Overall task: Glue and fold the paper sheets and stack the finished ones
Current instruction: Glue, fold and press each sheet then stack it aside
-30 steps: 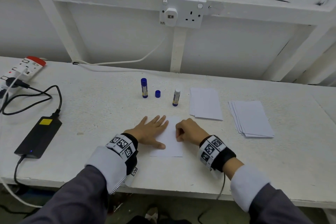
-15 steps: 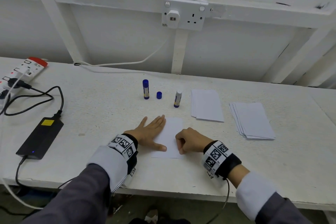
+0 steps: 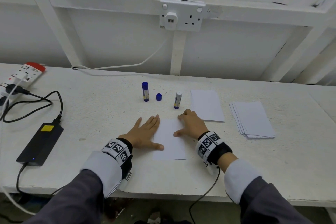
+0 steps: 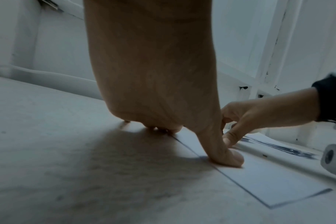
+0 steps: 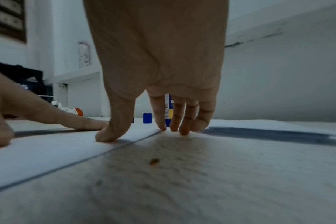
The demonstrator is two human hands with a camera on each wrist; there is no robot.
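Note:
A folded white paper sheet lies on the table in front of me. My left hand lies flat along its left edge with straight fingers, and its thumb presses on the sheet. My right hand is at the sheet's far right edge. Its thumb rests on the paper and its fingertips touch down at the edge. An uncapped glue stick stands just beyond it. A pile of folded sheets and a stack of flat sheets lie to the right.
A capped blue glue stick and a loose blue cap stand behind the sheet. A black power adapter with cables and a power strip occupy the left of the table. The wall with a socket rises behind.
My right hand has slid from the near part of the sheet up to its far right edge, and its curled fingers have spread out. The left hand has stayed put.

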